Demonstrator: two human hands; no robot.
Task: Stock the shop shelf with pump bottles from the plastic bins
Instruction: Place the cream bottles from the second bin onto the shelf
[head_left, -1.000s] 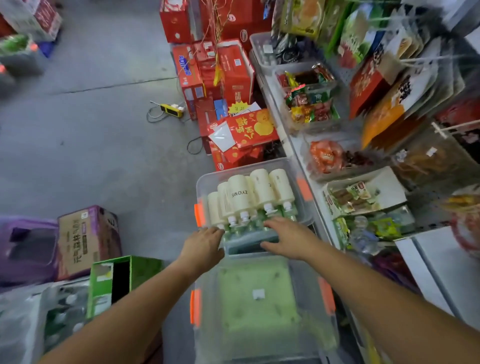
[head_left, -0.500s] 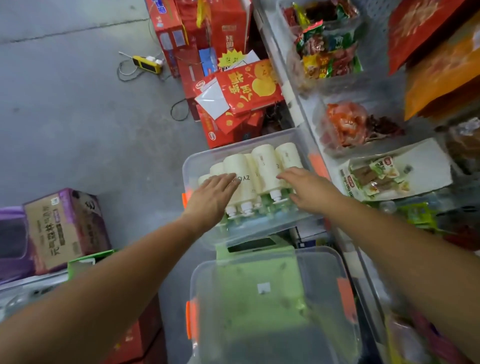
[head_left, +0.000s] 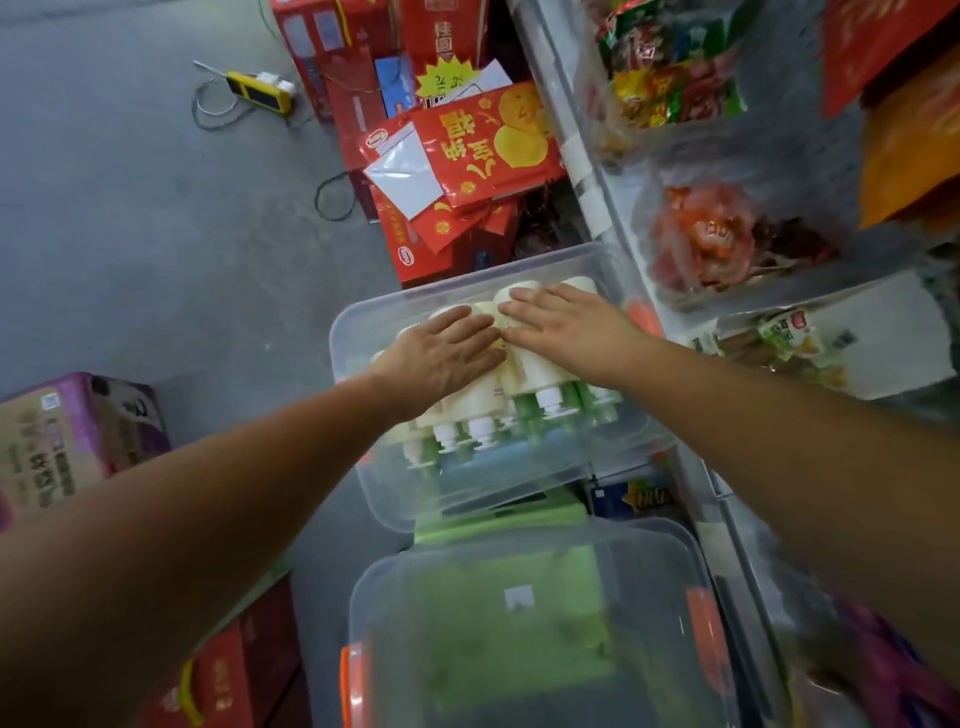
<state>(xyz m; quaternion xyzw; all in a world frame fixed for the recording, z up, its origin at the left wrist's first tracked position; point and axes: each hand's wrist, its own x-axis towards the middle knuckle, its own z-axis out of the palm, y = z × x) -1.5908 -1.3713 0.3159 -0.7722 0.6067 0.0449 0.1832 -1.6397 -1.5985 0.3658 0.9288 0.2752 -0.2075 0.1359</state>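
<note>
Palms down: L hand (head_left: 441, 356) & R hand (head_left: 566, 327) flat on bottles (head_left: 535, 371) in open bin (head_left: 493, 493).
Nearest, lidded bin (head_left: 519, 649) w/ orange clips (head_left: 701, 639), green contents blurred thru lid. Purple carton (head_left: 78, 431) on floor (head_left: 130, 234), L. Beyond lidded bin, open bin just beside shelf (head_left: 587, 171) on R, bottles lying in rows inside, pump ends toward camera. Both hands side by side atop bottles, fingers straight, gripping nothing, fingertips close together. Snack packs (head_left: 670, 78) on shelf, blurred. Farther back, red boxes (head_left: 467, 145) piled on floor; past them, yellow device (head_left: 260, 91) w/ cable.
</note>
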